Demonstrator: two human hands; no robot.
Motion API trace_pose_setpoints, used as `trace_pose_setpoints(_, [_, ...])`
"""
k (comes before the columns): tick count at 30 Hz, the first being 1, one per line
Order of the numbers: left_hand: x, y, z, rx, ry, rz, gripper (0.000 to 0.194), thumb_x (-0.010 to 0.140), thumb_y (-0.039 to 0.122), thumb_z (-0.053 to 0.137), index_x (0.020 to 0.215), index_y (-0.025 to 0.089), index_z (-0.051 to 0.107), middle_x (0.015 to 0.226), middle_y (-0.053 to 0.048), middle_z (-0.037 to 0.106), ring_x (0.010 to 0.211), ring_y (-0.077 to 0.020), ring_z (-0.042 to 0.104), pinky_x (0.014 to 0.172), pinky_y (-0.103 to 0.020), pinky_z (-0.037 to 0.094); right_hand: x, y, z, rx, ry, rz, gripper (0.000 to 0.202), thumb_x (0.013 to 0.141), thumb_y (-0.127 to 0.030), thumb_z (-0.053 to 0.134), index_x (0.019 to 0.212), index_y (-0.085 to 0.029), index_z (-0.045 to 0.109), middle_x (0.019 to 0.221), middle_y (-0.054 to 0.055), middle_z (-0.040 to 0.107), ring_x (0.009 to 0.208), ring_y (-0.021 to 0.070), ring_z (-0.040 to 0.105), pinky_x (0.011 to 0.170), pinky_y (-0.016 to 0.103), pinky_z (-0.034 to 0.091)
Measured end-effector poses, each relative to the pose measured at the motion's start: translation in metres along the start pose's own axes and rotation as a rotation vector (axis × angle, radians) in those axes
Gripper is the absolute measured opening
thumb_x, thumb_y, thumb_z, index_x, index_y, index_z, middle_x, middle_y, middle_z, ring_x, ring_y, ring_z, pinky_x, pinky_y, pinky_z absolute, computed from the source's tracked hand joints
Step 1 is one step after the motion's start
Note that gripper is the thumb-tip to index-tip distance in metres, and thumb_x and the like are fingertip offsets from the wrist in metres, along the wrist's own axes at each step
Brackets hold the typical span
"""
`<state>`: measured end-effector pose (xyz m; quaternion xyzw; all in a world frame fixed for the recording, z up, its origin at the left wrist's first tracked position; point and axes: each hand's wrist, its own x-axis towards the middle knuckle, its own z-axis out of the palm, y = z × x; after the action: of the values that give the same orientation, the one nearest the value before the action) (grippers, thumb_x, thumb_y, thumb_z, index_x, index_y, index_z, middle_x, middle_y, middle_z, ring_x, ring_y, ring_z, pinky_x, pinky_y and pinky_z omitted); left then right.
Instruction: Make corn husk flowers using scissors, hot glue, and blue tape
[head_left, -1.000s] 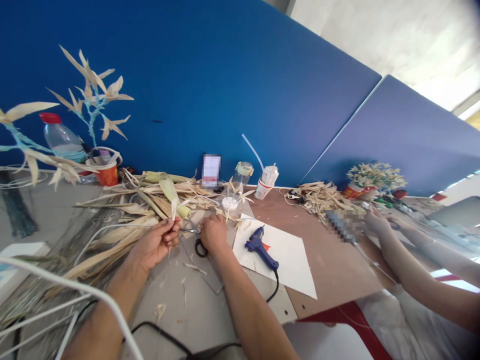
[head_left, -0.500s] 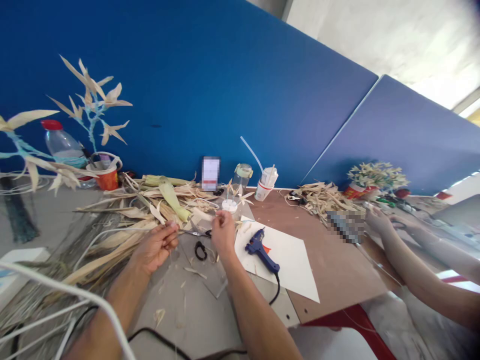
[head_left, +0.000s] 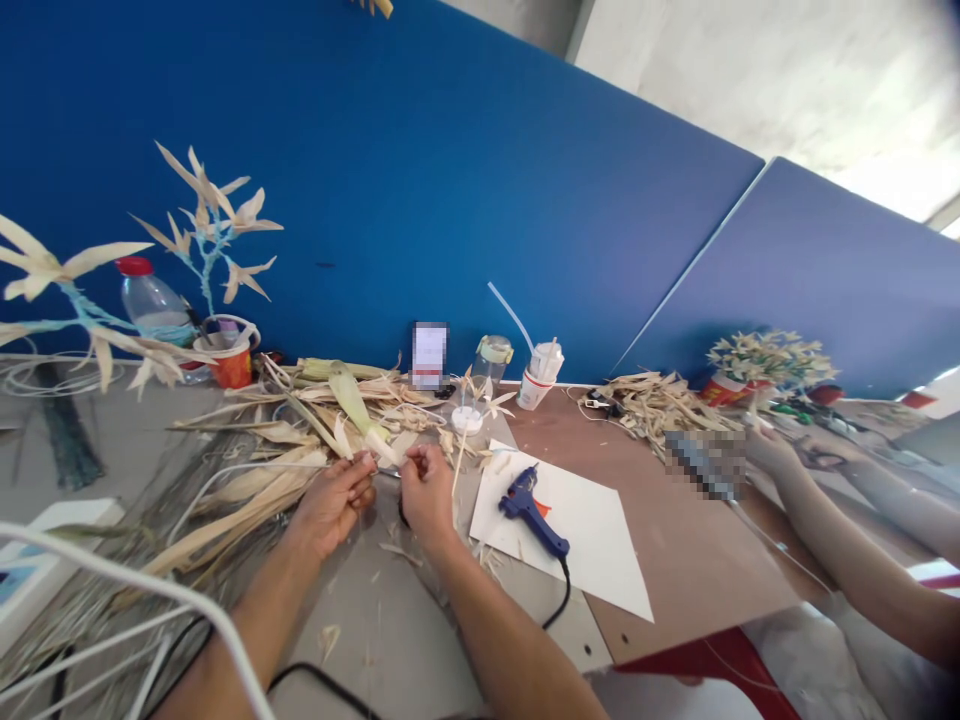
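My left hand (head_left: 334, 508) is closed, thumb and fingers pinching a pale pointed corn husk piece (head_left: 341, 438). Close by on its right, my right hand (head_left: 427, 497) pinches a short, pale corn husk strip (head_left: 403, 442). The two sets of fingertips are near each other, with a small gap between. Under the right hand lie scissors, mostly covered. A greenish corn husk (head_left: 349, 398) lies just beyond the hands. To the right, a blue glue gun (head_left: 534, 515) rests on a white sheet (head_left: 607, 540).
Dried husks (head_left: 255, 490) spread on the left, near a white wire frame (head_left: 202, 600). Husk-flower branches (head_left: 210, 235) stand in a red cup (head_left: 232, 365). Behind are a phone (head_left: 429, 355), a lidded jar (head_left: 493, 360) and a paper cup (head_left: 536, 390). Another person's hand (head_left: 772, 450) is at the right.
My right hand has moved left with its husk strip, closer to my left hand, now covering most of the scissors. The view has shifted slightly, so the surroundings appear a little further right and lower.
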<state>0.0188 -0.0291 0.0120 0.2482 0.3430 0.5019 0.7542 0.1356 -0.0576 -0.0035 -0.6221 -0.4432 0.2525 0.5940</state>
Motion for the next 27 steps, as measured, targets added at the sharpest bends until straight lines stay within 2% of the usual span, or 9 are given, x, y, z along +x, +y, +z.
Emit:
trace_pose_setpoints(6, [-0.001,-0.005,0.002,0.028,-0.053,0.008,0.028,0.057,0.015,0.084,0.069,0.009,0.059,0.052,0.009,0.043,0.038,0.0009,0.028,0.035,-0.013,0.026,-0.008,0.006,0.009,0.008,-0.029,0.005,0.012,0.076,-0.018,0.049,0.084,-0.019,0.059,0.067,-0.001,0.061,0.063,0.0145,0.059,0.056,0.023,0.044])
trace_pose_setpoints(11, [0.002,-0.003,-0.001,0.040,-0.008,0.026,0.030,0.055,0.014,0.084,0.067,0.012,0.057,0.050,0.009,0.043,0.037,0.0005,0.029,0.035,-0.013,0.026,-0.008,0.008,0.009,-0.045,-0.083,-0.006,0.015,0.077,-0.015,0.048,0.085,-0.019,0.060,0.067,-0.001,0.063,0.061,0.0141,0.059,0.056,0.023,0.043])
trace_pose_setpoints(16, [0.000,0.000,0.000,0.079,-0.016,0.030,0.030,0.058,0.022,0.083,0.066,0.011,0.056,0.053,0.007,0.048,0.037,0.0007,0.029,0.036,-0.013,0.025,-0.006,0.004,0.003,-0.136,-0.072,-0.101,0.018,0.079,-0.015,0.046,0.088,-0.018,0.061,0.072,0.001,0.066,0.064,0.0148,0.060,0.059,0.024,0.043])
trace_pose_setpoints(19, [-0.002,-0.004,0.003,0.107,-0.036,0.013,0.033,0.059,0.026,0.084,0.066,0.013,0.055,0.048,0.009,0.041,0.037,-0.0003,0.027,0.036,-0.013,0.024,-0.009,0.000,0.001,-0.227,-0.061,-0.186,0.017,0.082,-0.018,0.046,0.089,-0.018,0.062,0.076,0.003,0.068,0.066,0.0160,0.062,0.062,0.025,0.044])
trace_pose_setpoints(23, [-0.002,-0.007,0.003,0.137,0.011,0.015,0.033,0.057,0.024,0.083,0.067,0.015,0.054,0.042,0.011,0.037,0.036,-0.0016,0.028,0.036,-0.014,0.023,-0.016,0.000,0.004,-0.354,-0.115,-0.303,0.016,0.085,-0.019,0.047,0.088,-0.019,0.062,0.076,0.005,0.068,0.068,0.0175,0.063,0.063,0.025,0.043])
trace_pose_setpoints(27, [-0.001,-0.001,-0.002,0.126,0.024,0.033,0.030,0.058,0.019,0.081,0.066,0.015,0.053,0.044,0.011,0.038,0.036,-0.0012,0.027,0.036,-0.014,0.023,-0.011,-0.002,-0.001,-0.396,-0.130,-0.282,0.018,0.083,-0.015,0.049,0.092,-0.019,0.064,0.077,0.004,0.069,0.069,0.0177,0.063,0.066,0.026,0.044])
